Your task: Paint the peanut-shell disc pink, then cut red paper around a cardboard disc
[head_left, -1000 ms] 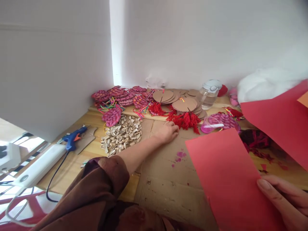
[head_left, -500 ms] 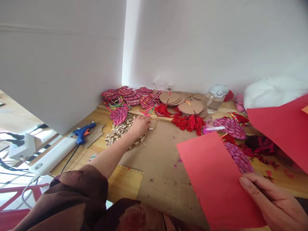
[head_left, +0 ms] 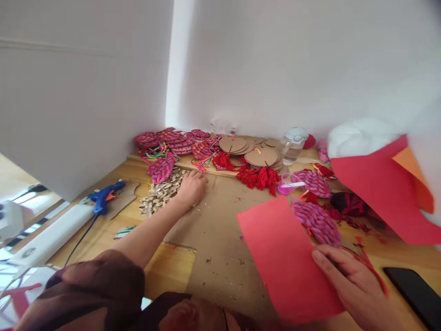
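In the lidded bottle (head_left: 292,148) we see clear liquid; in the small cup (head_left: 284,189), something pink, with a white stick (head_left: 299,185) across it. Our right hand (head_left: 346,276) clamps a plain, straight-edged red sheet (head_left: 282,257) over the cardboard (head_left: 215,220). Our left hand (head_left: 193,187) is at the shell pile (head_left: 157,197); we cannot tell whether it grips anything.

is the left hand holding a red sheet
No, the right hand grips the red sheet, while the left hand is at the edge of the pile of pale shells.
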Demonstrator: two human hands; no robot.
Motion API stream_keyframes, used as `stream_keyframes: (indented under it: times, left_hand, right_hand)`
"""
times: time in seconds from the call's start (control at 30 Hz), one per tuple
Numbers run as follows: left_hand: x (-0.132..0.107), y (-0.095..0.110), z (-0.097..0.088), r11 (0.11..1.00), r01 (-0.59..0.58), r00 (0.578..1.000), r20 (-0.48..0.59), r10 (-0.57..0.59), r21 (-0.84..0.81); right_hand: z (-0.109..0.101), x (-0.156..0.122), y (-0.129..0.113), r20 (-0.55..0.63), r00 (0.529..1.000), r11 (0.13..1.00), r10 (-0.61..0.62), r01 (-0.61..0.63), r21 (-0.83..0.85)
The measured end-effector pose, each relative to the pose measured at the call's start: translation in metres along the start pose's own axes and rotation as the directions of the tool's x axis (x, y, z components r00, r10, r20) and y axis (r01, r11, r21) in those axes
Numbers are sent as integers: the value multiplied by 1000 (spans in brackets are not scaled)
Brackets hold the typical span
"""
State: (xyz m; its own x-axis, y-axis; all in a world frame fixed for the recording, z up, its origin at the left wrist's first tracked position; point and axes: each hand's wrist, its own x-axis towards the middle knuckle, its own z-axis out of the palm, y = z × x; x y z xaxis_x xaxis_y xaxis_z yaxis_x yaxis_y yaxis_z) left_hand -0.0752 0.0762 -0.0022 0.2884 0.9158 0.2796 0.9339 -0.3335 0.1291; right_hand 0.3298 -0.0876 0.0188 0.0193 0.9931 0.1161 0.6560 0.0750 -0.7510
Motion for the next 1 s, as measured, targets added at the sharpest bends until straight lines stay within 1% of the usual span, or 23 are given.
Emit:
stream_keyframes:
  times: [0.1, 0.17, 0.23, 0.3, 0.37, 0.47, 0.77, 0.83, 0.87, 0.93, 1.0]
  left_hand:
    - [-21, 23, 4, 985, -132, 990, 29, 136, -107]
    - [-38, 38, 12, 965, -205, 975, 50, 216, -165]
    - [-52, 48, 21, 949, -240, 964, 64, 257, -203]
    - [-59, 53, 30, 943, -247, 959, 86, 271, -221]
    - [-60, 55, 37, 939, -246, 956, 99, 276, -239]
    - [-55, 56, 42, 931, -254, 954, 89, 286, -263]
    - [-50, 59, 45, 928, -277, 950, 75, 304, -250]
    - [-50, 58, 44, 919, -299, 948, 26, 316, -255]
    - [-50, 57, 42, 912, -314, 948, -26, 319, -264]
    - [-51, 54, 35, 897, -333, 940, -174, 292, -291]
    - [-52, 50, 21, 893, -315, 926, -310, 216, -320]
  right_hand:
    - [11, 0, -15, 173, 983, 988, 60, -84, 131]
    - [15, -2, -18, 244, 966, 978, 81, -124, 169]
    - [18, -3, -18, 297, 950, 967, 99, -162, 196]
    - [19, -4, -19, 335, 937, 958, 100, -182, 223]
    - [20, -4, -20, 346, 934, 955, 87, -177, 237]
    - [23, -5, -22, 341, 937, 958, 77, -164, 234]
    - [31, -4, -13, 322, 946, 964, 41, -122, 237]
    - [30, -3, -15, 326, 945, 966, 32, -113, 232]
    - [29, -3, -16, 326, 945, 968, 28, -108, 228]
    - [26, -4, -19, 322, 947, 971, 25, -99, 219]
    - [23, -4, -22, 311, 950, 975, 19, -86, 204]
